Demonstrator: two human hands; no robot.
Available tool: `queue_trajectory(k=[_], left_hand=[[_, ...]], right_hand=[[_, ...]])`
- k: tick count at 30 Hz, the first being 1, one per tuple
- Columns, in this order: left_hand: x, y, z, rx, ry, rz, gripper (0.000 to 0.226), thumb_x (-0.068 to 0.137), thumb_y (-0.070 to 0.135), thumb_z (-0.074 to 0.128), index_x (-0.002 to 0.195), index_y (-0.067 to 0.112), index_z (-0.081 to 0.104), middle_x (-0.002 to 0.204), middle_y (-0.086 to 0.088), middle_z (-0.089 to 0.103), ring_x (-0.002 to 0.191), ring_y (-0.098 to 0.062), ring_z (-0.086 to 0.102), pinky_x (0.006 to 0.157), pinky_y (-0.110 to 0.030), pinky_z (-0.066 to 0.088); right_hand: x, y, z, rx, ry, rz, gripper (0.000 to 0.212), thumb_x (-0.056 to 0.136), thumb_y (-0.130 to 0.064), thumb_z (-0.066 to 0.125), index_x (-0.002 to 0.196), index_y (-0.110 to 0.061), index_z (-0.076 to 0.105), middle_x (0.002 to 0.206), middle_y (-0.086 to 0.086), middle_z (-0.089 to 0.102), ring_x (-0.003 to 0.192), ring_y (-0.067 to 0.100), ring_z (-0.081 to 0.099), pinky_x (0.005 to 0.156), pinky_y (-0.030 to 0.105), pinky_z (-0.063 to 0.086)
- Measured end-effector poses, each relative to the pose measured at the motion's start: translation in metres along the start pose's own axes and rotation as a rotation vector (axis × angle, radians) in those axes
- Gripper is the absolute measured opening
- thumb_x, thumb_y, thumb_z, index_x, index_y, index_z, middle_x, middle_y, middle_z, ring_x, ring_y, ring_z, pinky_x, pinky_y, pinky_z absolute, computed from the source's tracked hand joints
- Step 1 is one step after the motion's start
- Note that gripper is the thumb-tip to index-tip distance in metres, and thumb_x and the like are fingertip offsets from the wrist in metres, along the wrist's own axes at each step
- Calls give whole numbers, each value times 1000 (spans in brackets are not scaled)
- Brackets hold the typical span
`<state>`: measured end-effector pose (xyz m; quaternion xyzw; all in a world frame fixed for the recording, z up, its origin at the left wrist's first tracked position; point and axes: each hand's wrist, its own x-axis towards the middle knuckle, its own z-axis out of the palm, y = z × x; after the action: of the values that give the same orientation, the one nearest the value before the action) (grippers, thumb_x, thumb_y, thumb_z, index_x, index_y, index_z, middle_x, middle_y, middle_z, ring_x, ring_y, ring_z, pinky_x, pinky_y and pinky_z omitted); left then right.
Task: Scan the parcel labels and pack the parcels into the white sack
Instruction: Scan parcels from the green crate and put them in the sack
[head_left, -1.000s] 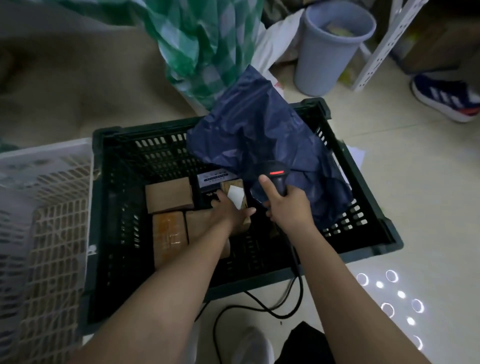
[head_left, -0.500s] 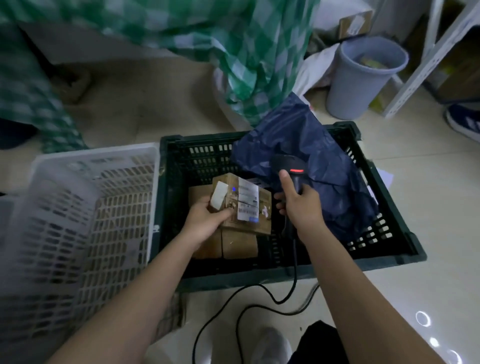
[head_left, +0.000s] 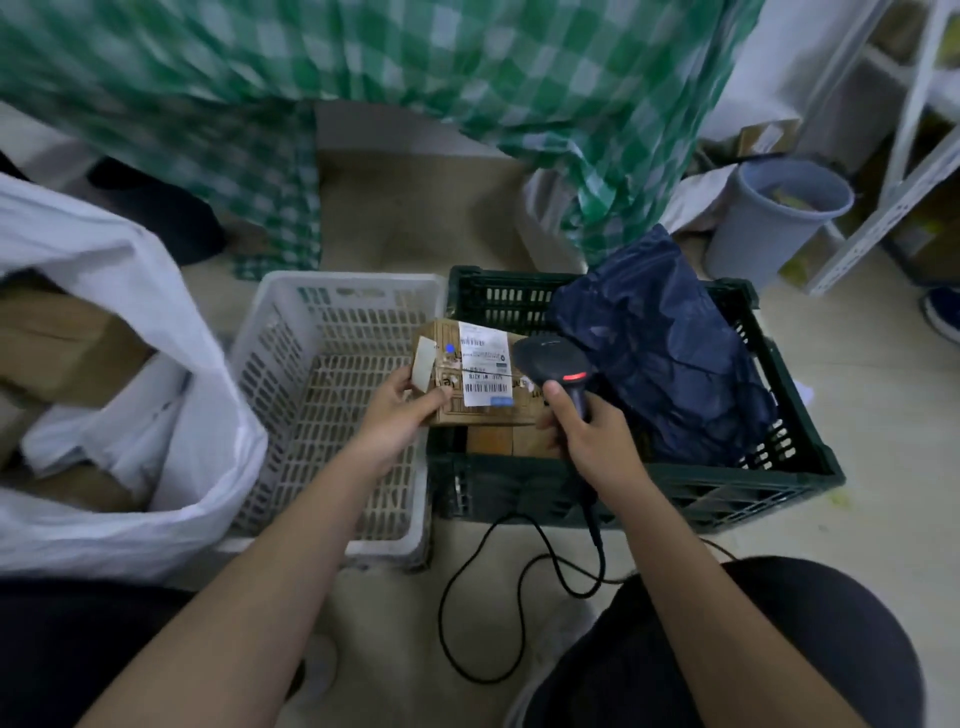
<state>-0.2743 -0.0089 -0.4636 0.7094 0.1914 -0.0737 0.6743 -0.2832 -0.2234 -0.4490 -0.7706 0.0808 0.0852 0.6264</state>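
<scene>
My left hand (head_left: 402, 415) grips cardboard parcel (head_left: 470, 379) mid-frame above green crate (head_left: 727, 480); right hand (head_left: 589, 441) holds barcode scanner (head_left: 553, 364). Risk: scanner sits too close, label (head_left: 485, 366) misreads; white sack (head_left: 130, 291) waits left.

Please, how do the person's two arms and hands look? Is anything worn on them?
Both forearms are bare up to the frame edge: no sleeves show. The left hand and the right hand wear no gloves, and no rings, watch or bracelet can be seen.
</scene>
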Motion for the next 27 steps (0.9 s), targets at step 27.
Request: queue_trajectory(k=[27], left_hand=[[-46,-14,-48,-89,-3,53,41,91,17,63,130,23,54,118,6,65,105,-18,65,97,-47,50]], right_hand=[[-99,-3,31,-33,-173,92,48,95,-50,47,85,-5,62,66,5,63,58,14,58,60,28,48]])
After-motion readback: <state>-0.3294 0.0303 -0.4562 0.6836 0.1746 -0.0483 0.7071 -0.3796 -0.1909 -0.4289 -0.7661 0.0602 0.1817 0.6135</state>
